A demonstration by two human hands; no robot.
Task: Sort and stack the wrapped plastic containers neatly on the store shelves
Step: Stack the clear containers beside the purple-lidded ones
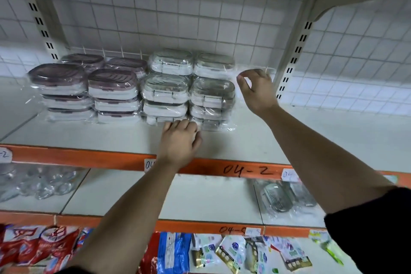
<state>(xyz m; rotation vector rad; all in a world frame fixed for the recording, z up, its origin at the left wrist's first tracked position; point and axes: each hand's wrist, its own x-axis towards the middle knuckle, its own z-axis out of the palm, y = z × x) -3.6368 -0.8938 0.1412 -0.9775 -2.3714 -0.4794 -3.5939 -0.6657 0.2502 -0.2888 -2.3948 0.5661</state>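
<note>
Two rear purple stacks, half hidden

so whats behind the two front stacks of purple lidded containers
Two rear purple-lidded stacks sit behind the front stacks. Only their top lids show; the front stacks cover whatever lies beneath them.

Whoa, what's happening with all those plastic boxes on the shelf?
A person is tidying wrapped plastic containers on a store shelf. Purple-lidded stacks sit on the left, with clear-lidded stacks beside them on the right. The left grip, a bare hand, touches the bottom of the clear-lidded stacks. The right grip is up in the air just right of those stacks, thumb and finger close together. Whether it pinches some clear wrap is hard to tell.
</note>
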